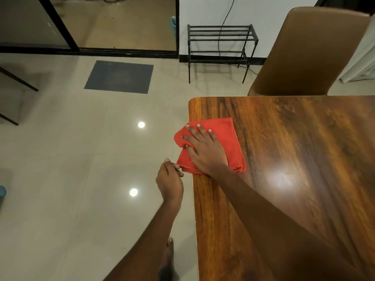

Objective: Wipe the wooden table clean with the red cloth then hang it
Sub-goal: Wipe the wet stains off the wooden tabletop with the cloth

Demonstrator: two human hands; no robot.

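Head view: wiping step in hand. Right hand (pixel 205 148) flat, fingers spread, pressing folded red cloth (pixel 225 134) at near-left corner of wooden table (pixel 294 159), cloth overhanging the edge. Left hand (pixel 169 179) loosely curled beside the edge, grasping nothing. Next, probably: sweeping across glossy grained top. Cloth soft, nappy, square-folded.

The dark-grained brown wooden tabletop (pixel 294 159) is showing a smooth, glossy varnish and reflecting a bright patch of light. The folded red cloth (pixel 227 134) is looking soft, matt and finely napped. The beige floor tiles (pixel 81 159) are gleaming, mirroring lamps. The tan chair back (pixel 310 49) is appearing as smooth leather-like upholstery. The black slatted rack (pixel 221 39) is looking like matt metal.
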